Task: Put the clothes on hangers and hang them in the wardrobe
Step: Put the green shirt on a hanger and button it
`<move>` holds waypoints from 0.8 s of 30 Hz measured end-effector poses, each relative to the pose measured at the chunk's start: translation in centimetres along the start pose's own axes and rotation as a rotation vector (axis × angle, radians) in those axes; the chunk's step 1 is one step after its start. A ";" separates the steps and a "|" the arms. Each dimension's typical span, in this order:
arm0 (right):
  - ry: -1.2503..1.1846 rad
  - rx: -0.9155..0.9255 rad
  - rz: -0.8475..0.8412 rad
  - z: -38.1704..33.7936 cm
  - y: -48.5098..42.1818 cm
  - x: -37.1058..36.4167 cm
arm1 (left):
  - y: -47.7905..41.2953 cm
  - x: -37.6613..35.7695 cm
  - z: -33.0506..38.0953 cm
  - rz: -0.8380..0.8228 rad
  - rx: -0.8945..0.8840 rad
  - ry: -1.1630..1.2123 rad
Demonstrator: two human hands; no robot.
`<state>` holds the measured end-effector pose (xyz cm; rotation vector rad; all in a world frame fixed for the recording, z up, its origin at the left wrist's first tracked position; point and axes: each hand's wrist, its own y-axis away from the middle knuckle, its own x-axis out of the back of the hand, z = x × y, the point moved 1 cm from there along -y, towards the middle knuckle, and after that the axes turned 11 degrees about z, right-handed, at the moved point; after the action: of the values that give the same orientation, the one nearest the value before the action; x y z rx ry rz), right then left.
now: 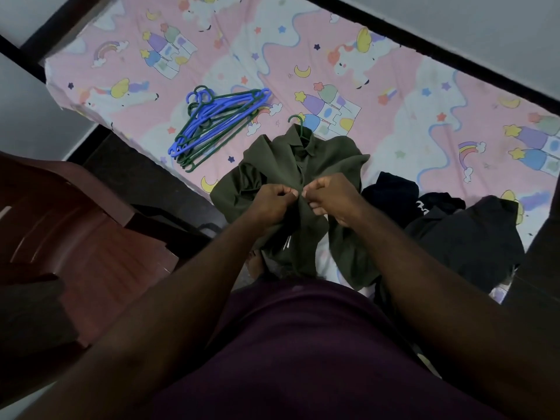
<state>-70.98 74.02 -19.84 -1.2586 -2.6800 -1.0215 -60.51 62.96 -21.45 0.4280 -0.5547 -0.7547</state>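
An olive green shirt lies on the bed with a green hanger inside it; only the hanger's hook sticks out above the collar. My left hand pinches the left edge of the shirt's front opening. My right hand pinches the right edge, thumb and fingers curled, close to the left hand at mid-chest. A pile of blue and green hangers rests on the sheet to the upper left of the shirt. Dark clothes lie heaped to the right of the shirt.
The bed has a pink patterned sheet and a dark frame against a grey wall. A brown plastic chair stands at the left, beside the bed. My purple shirt fills the lower middle of the view.
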 end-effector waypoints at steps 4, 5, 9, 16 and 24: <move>0.301 0.167 0.109 -0.3 -0.6 -0.6 | -0.1 -0.6 0.1 -0.045 0.146 0.154; 0.424 0.226 0.118 -0.4 -0.7 -0.9 | -0.2 -0.7 0.1 -0.046 0.178 0.181; 0.648 0.374 0.163 -0.7 -0.6 -1.7 | -0.6 -0.6 -0.2 -0.056 0.236 0.258; -0.371 -0.264 -0.045 1.1 -0.6 -1.0 | -0.9 -0.6 0.4 -0.153 0.267 0.404; 0.101 0.079 -0.066 1.1 -0.2 -1.9 | -2.5 0.1 0.7 -0.023 0.175 0.328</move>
<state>-69.55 73.21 -21.35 -1.0822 -2.6732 -0.9487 -62.13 61.16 -22.26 0.7069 -0.3087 -0.6433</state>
